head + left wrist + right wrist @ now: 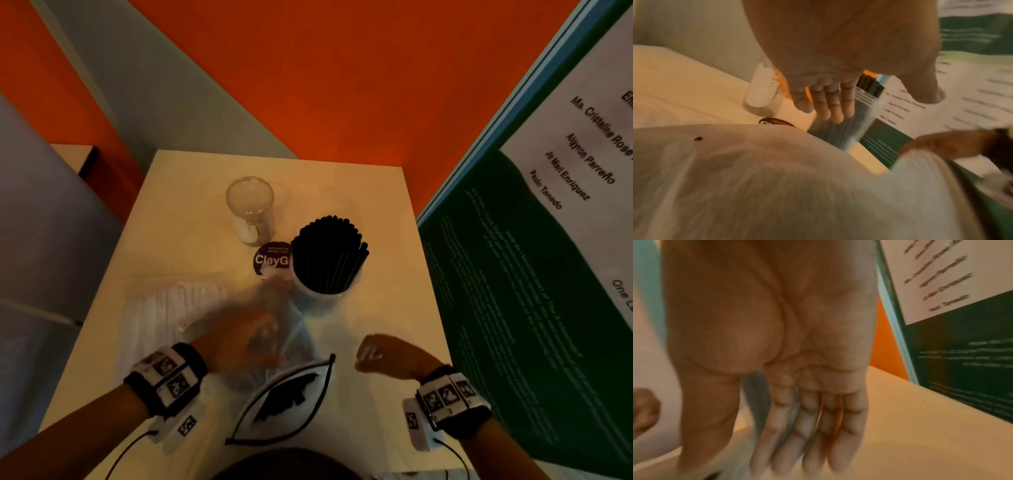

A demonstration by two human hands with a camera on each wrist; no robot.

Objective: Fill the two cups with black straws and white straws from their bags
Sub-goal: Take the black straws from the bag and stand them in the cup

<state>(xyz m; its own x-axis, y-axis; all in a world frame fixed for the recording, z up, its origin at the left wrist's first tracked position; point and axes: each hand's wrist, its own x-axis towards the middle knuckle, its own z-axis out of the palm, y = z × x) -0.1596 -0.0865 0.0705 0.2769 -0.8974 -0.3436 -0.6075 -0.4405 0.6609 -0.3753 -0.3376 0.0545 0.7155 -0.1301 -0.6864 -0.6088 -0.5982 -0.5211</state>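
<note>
Now | left hand [239, 339]: fingers straight, seemingly touching clear bag [297, 328] | right hand [380, 353]: relaxed, holding nothing

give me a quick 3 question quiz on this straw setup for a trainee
1. Where are the white straws? A: in their bag lying on the table; B: standing in a cup; C: on the floor.
2. True or false: the clear cup is full of straws.
3. Fill in: the near cup is packed with ___ straws.
Key: 1 A. 2 false, the clear cup holds no straws. 3 black: the black straws stand in it.
</note>
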